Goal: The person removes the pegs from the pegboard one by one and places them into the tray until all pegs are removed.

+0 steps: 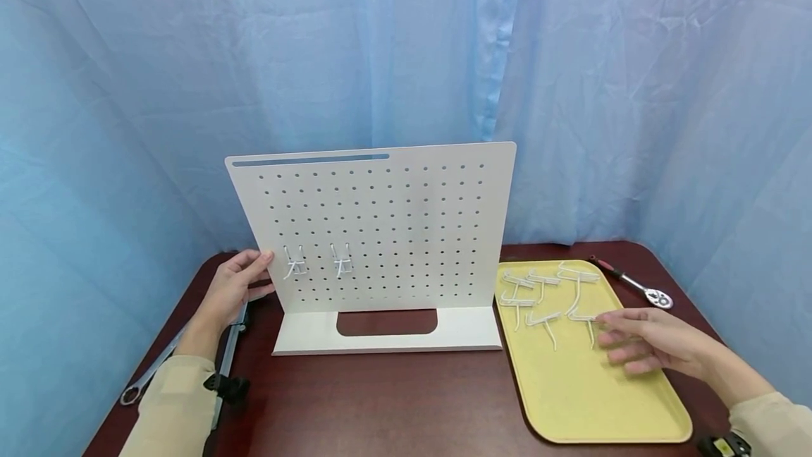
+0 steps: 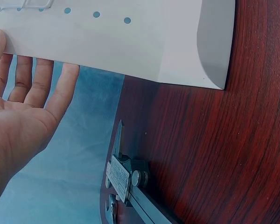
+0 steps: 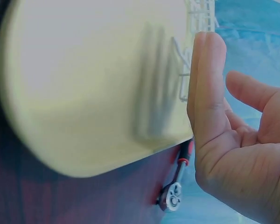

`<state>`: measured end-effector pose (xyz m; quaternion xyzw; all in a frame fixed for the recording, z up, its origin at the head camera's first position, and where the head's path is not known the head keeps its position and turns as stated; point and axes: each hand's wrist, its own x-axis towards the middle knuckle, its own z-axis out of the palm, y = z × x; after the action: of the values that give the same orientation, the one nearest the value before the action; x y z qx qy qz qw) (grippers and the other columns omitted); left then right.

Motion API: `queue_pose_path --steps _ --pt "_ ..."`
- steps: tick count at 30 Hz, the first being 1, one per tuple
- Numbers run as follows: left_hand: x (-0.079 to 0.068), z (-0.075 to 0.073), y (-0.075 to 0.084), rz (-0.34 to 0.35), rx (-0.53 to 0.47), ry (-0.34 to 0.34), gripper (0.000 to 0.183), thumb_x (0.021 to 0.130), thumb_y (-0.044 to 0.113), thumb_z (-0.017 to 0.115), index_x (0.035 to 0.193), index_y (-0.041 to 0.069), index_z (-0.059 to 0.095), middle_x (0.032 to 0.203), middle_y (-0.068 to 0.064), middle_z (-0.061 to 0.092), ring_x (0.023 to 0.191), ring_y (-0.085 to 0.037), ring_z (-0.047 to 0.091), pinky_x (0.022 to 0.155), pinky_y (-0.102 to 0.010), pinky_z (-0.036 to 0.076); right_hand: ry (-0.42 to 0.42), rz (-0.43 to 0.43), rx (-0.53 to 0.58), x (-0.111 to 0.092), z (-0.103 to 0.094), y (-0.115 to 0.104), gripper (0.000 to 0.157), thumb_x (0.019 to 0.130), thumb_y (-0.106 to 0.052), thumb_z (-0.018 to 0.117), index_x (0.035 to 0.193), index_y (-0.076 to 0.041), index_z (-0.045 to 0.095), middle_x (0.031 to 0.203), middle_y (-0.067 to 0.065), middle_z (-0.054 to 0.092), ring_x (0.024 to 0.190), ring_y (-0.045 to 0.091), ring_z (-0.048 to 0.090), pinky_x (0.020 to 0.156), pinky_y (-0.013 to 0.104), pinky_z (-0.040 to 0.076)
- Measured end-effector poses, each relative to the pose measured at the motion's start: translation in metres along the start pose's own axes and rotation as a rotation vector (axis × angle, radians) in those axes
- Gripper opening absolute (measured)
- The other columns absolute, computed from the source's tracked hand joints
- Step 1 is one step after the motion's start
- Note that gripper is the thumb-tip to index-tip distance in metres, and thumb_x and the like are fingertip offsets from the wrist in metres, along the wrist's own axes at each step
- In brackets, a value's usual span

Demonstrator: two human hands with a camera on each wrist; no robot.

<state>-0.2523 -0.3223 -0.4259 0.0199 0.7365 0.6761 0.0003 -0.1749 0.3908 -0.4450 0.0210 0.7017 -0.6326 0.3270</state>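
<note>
A white pegboard (image 1: 387, 231) stands on its flat base, with two white wire hooks (image 1: 342, 261) fitted side by side at its lower left. My left hand (image 1: 231, 288) pinches the board's left edge, thumb on the front and fingers behind, as the left wrist view also shows. On a yellow tray (image 1: 571, 400) to the right lie several loose white hooks (image 1: 542, 319). Above the tray, my right hand (image 1: 660, 344) has its fingers extended beside the nearest loose hook (image 3: 183, 74). Nothing shows between thumb and fingers in the right wrist view.
A ratchet wrench (image 1: 656, 297) with a red and black handle lies beyond the tray's right edge. Left of the board, by my left forearm, are a caliper (image 2: 123, 177) and a wrench (image 1: 133, 392). Blue curtains (image 1: 406, 41) surround the dark wooden table (image 1: 380, 400).
</note>
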Motion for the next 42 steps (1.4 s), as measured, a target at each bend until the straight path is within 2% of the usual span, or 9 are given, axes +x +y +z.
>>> queue_pose_path --steps 5,10,15,22,30,37,42 --pt "0.0 0.0 0.0 0.001 0.004 0.004 0.026 0.099 0.038 0.067 0.106 0.013 0.067 0.102 0.004 0.069 0.091 -0.011 0.069 0.079 -0.032 0.061 -0.047 -0.057 0.001 -0.004 0.001 -0.013 0.03 0.111 -0.026 0.046 0.136 -0.018 0.06 0.124 0.009 0.068 0.103 0.027 0.071 0.081 0.042 0.061" --pt "-0.002 0.001 -0.002 -0.01 0.014 0.005 0.027 0.099 0.04 0.067 0.106 0.014 0.067 0.103 0.005 0.069 0.092 -0.011 0.069 0.08 -0.032 0.06 -0.038 -0.111 -0.021 -0.007 0.014 -0.037 0.027 0.111 -0.028 0.045 0.129 -0.03 0.064 0.123 0.007 0.067 0.103 0.025 0.071 0.082 0.043 0.06" --pt "-0.003 0.001 -0.003 -0.01 0.013 0.005 0.027 0.099 0.039 0.067 0.107 0.012 0.067 0.103 0.005 0.069 0.092 -0.011 0.069 0.08 -0.032 0.06 -0.011 -0.201 -0.039 0.0 0.041 -0.06 0.027 0.111 -0.026 0.046 0.132 -0.024 0.063 0.121 0.007 0.066 0.101 0.025 0.071 0.085 0.046 0.059" --pt "-0.002 0.0 -0.001 -0.009 0.014 -0.003 0.026 0.099 0.038 0.067 0.107 0.013 0.067 0.103 0.004 0.068 0.092 -0.011 0.069 0.08 -0.032 0.06 -0.072 -0.31 0.005 0.023 0.087 -0.082 0.031 0.11 -0.02 0.049 0.138 -0.014 0.057 0.122 0.014 0.064 0.097 0.025 0.072 0.085 0.046 0.06" --pt "-0.002 0.0 -0.001 -0.012 0.001 -0.007 0.025 0.099 0.037 0.067 0.106 0.013 0.067 0.103 0.004 0.068 0.092 -0.012 0.069 0.08 -0.032 0.06 -0.111 -0.322 0.02 0.057 0.149 -0.11 0.055 0.106 -0.022 0.057 0.15 0.006 0.038 0.121 0.015 0.064 0.1 0.028 0.071 0.086 0.047 0.059" --pt "-0.001 0.0 0.001 -0.006 0.009 -0.008 0.025 0.099 0.038 0.067 0.106 0.013 0.067 0.103 0.004 0.068 0.092 -0.011 0.069 0.08 -0.033 0.06 -0.194 -0.34 0.063 0.087 0.2 -0.129 0.057 0.106 -0.022 0.058 0.149 0.008 0.039 0.133 0.023 0.059 0.106 0.03 0.07 0.088 0.048 0.058" --pt "-0.002 0.001 0.002 0.0 0.016 -0.006 0.026 0.099 0.038 0.067 0.106 0.013 0.067 0.103 0.004 0.068 0.092 -0.011 0.069 0.081 -0.033 0.06 -0.231 -0.348 0.119 0.107 0.233 -0.136 0.055 0.105 -0.021 0.059 0.148 0.008 0.041 0.144 0.027 0.052 0.119 0.038 0.064 0.092 0.05 0.056"
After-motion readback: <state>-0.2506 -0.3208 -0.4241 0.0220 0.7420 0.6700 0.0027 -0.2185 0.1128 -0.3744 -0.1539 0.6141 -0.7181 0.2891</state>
